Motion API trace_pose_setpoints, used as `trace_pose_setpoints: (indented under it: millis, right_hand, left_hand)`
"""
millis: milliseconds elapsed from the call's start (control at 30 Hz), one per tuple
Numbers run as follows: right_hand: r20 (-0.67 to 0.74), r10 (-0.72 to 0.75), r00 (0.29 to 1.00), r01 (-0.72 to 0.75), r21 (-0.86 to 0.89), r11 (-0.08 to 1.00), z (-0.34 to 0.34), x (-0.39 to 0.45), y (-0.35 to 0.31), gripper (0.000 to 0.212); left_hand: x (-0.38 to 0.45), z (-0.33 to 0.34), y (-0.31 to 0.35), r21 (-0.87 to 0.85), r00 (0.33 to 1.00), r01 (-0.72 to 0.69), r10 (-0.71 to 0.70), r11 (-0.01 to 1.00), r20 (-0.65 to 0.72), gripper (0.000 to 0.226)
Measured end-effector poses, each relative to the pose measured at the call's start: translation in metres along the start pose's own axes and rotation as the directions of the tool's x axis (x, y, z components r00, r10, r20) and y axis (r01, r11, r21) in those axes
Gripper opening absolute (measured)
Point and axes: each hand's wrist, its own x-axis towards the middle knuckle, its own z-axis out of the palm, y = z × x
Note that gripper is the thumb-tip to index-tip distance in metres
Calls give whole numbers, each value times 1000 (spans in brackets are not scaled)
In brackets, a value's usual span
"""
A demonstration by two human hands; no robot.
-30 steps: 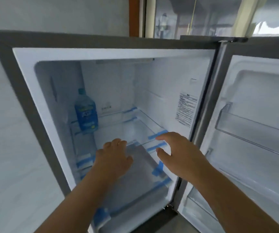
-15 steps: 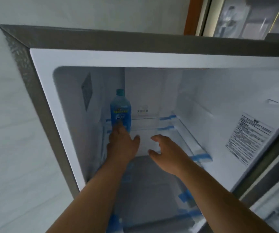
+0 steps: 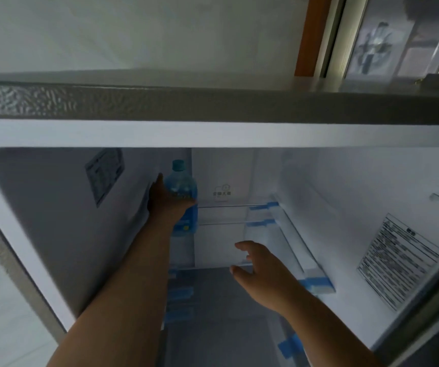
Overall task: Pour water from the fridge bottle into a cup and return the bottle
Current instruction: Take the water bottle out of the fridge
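While the left hand (image 3: 166,201) wraps around the blue bottle (image 3: 182,197) standing upright at the back left of the fridge (image 3: 239,133) shelf and the right hand (image 3: 259,268) hovers open nearby, the task looks barely begun: lifting out, pouring and returning all remain, with no cup in view.

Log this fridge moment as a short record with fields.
place: open fridge, upper compartment
bottle: blue, capped, upright at back left of the glass shelf
left hand: wrapped round the bottle's middle
right hand: open, fingers spread above the shelf's front, holding nothing
stickers: one on each side wall
cup: not in view
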Motion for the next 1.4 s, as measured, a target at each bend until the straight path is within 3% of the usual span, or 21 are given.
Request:
trace_pose_setpoints:
  millis: [67, 200, 367, 500, 600, 767, 900, 1000, 1133, 1300, 1400]
  right_hand:
    - [-21, -2, 1000, 2, 26, 1000, -3, -2, 2, 61]
    - [-55, 9, 998, -5, 81, 997, -9, -4, 4, 61]
    - [-90, 18, 996, -8, 102, 995, -9, -5, 5, 61]
    - [-92, 31, 995, -19, 131, 991, -9, -4, 4, 64]
    - [-76, 56, 996, -40, 195, 980, -13, -4, 2, 72]
    - [-34, 93, 995, -71, 404, 912, -17, -10, -8, 94]
    - [60, 41, 997, -68, 585, 808, -10, -19, -18, 76]
    - [80, 42, 996, -85, 669, 739, 2, -26, -21, 80]
    - [56, 77, 995, -93, 742, 664, 17, -38, -28, 89]
    - [-13, 138, 990, -73, 797, 600, 23, -64, -36, 77]
    - [-32, 196, 980, -86, 821, 564, 26, -87, -41, 82]
  left_hand:
    - [12, 9, -12, 75, 997, -68, 66, 995, 30, 133]
    - [-4, 14, -8, 23, 994, -90, 88, 996, 58, 81]
    - [-34, 14, -9, 43, 982, -176, 173, 983, 72, 84]
    - [-59, 6, -10, 157, 946, -287, 254, 945, 204, 71]
    - [-87, -6, -2, 89, 900, -365, 327, 927, 289, 63]
    - [-135, -35, 9, -159, 836, -312, 350, 937, 423, 69]
    - [-159, -54, 13, -247, 771, -325, 407, 913, 489, 78]
    - [-166, -66, 14, -261, 712, -381, 461, 887, 530, 88]
    - [-169, -76, 15, -294, 680, -389, 488, 873, 548, 91]
    - [-183, -79, 13, -437, 628, -323, 536, 839, 564, 89]
    - [-193, -75, 10, -515, 597, -264, 558, 815, 576, 95]
